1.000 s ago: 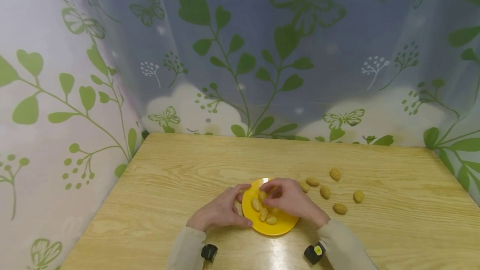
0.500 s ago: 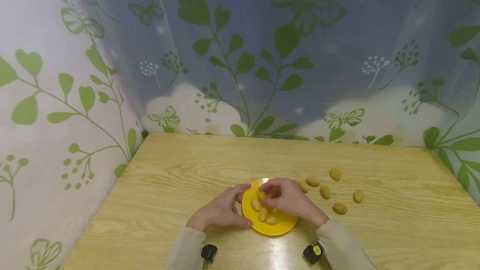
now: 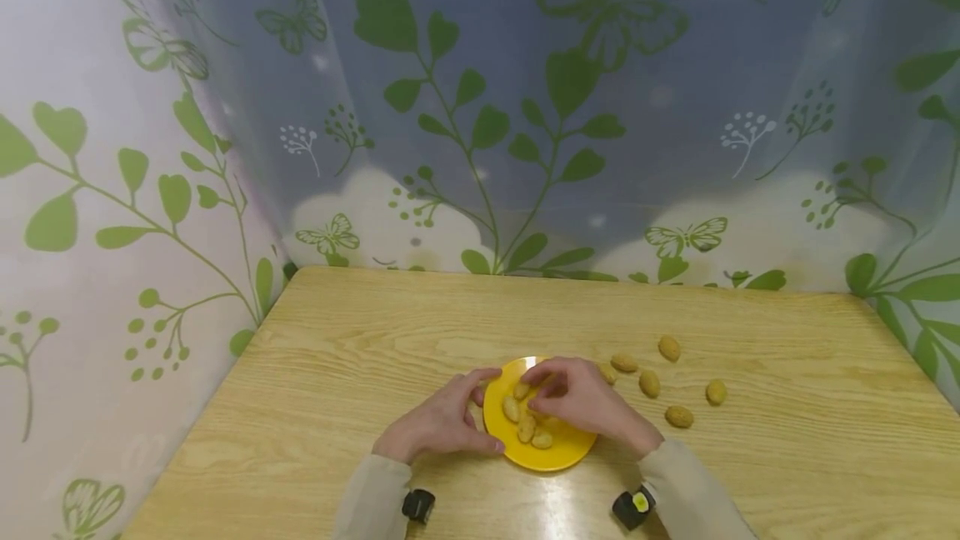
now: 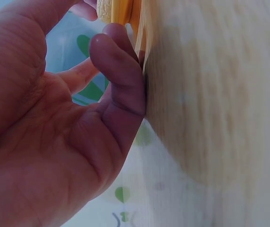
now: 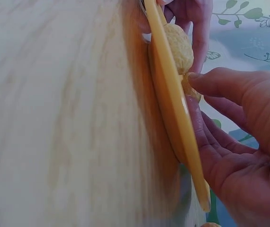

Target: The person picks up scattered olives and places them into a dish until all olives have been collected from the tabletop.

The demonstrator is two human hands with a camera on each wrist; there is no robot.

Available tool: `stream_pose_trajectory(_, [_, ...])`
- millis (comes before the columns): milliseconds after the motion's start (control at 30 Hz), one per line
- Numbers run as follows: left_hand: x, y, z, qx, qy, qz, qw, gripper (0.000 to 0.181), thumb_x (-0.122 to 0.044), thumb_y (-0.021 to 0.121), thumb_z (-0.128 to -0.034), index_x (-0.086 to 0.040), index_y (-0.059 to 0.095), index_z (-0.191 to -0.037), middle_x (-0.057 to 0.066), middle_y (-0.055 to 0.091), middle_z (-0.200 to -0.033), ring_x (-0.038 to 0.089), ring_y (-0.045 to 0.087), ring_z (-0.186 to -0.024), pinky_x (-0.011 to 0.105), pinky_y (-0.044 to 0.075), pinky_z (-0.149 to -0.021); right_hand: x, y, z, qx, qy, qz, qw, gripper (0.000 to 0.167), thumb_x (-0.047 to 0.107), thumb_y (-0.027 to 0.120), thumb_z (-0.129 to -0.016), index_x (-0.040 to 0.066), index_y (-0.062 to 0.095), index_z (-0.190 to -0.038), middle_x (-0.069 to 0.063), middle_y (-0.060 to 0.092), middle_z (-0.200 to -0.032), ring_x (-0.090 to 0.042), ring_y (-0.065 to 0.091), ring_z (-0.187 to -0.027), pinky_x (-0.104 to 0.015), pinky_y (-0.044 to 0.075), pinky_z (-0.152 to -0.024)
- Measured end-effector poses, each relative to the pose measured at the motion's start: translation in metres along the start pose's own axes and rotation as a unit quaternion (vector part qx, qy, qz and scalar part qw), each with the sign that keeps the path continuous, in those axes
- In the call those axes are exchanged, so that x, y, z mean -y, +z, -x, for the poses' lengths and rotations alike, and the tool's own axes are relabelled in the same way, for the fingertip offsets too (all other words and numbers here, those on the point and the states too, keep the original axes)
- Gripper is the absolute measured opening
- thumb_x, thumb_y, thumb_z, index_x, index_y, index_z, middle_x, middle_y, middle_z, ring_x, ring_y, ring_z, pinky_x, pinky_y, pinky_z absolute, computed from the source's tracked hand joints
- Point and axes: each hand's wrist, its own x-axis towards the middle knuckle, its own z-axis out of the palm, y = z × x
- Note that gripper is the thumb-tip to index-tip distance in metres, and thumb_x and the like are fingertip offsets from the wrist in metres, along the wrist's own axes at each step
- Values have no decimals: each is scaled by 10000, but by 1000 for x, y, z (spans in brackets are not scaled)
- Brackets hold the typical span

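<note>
A yellow plate (image 3: pixel 566 452) lies on the table with several tan, wrinkled walnuts on it, among them one walnut (image 3: pixel 511 408) near its left side. Around the plate's left edge my left hand (image 3: pixel 442 417) holds the rim, thumb at the near side and fingers at the far side. My right hand (image 3: pixel 581 397) is over the plate's right part, thumb and fingertips parted beside a walnut (image 3: pixel 521 390). In the right wrist view a walnut (image 5: pixel 178 48) shows on the plate, and the thumb is close to another, partly covered one. The right hand hides part of the plate.
To the right of the plate, several more walnuts lie loose on the wooden table (image 3: pixel 360 332), such as one walnut (image 3: pixel 679 417) and a farther walnut (image 3: pixel 670 347). A patterned curtain (image 3: pixel 465 107) stands along the back and left edges.
My right fingertips, earlier on a walnut, have let go of it on the plate and drawn slightly right. My left hand and the plate have not moved.
</note>
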Motion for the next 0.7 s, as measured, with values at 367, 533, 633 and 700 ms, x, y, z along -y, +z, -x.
stream_pose_trajectory(367, [1, 1, -2, 10, 52, 7, 10000, 942, -260, 896, -775, -203, 381, -1562, 62, 513, -1179, 143, 591, -762, 246, 504, -679, -1, -8, 8, -108, 47, 170, 9998, 262, 143, 800, -873, 120, 741, -1127, -51, 740, -1140, -143, 683, -938, -229, 564, -790])
stream_pose_trajectory(533, [0, 1, -1, -16, -14, -6, 10000, 950, -262, 900, -770, -210, 381, -1563, 66, 514, -1192, 152, 591, -774, 254, 504, -687, 0, -12, 13, -174, 31, 208, 9996, 267, 142, 796, -876, 112, 737, -1134, -74, 736, -1148, -152, 689, -940, -223, 566, -794])
stream_pose_trajectory(633, [-1, 1, -1, -35, -65, -37, 10000, 953, -269, 901, -768, -223, 380, -1564, 60, 515, -1196, 151, 593, -783, 257, 503, -691, -1, -14, 17, -231, -76, 199, 9995, 256, 135, 793, -878, 102, 737, -1126, -87, 735, -1138, -169, 699, -939, -223, 567, -804])
stream_pose_trajectory(700, [-1, 1, 0, -38, -71, -47, 10000, 952, -274, 900, -769, -226, 379, -1564, 58, 515, -1196, 147, 593, -783, 254, 501, -692, -2, -15, 20, -256, -146, 184, 9994, 249, 137, 791, -881, 100, 737, -1120, -91, 735, -1134, -171, 702, -938, -225, 567, -805])
